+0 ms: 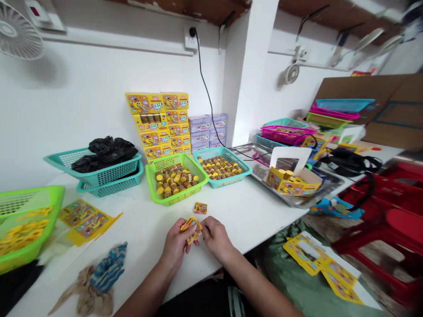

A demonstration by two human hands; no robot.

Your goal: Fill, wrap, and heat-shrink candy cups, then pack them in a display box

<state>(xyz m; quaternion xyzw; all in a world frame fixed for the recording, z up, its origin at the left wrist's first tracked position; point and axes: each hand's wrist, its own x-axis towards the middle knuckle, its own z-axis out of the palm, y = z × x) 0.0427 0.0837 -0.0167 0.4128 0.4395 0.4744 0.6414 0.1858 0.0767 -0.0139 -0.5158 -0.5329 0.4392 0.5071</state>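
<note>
In the head view, the left hand (175, 244) and the right hand (216, 237) meet at about 6 o'clock, low over the white surface (139, 259). Both sets of fingers (206, 225) are curled and grasping a folded yellow card (191, 230), a small, thin piece of glossy printed board. Its exact fold is partly hidden by the hands. Light pinching near the edges suits stock this thin, since it keeps the creases crisp and the print unmarked.

A second small printed card (200, 208) lies just ahead at 12 o'clock. Beyond it, a lime-green plastic basket (173, 201) and a teal one (228, 179), both of open mesh, hold small cylindrical bottles with yellow caps. At 9 o'clock, flat printed card sheets (84, 222) lie beside a lime-green basket (42, 237) of yellow pieces. At 2 o'clock, an open yellow carton (294, 185) sits in a steel tray (297, 200). Stacked yellow boxes (158, 127) rise against the wall at 11 o'clock.
</note>
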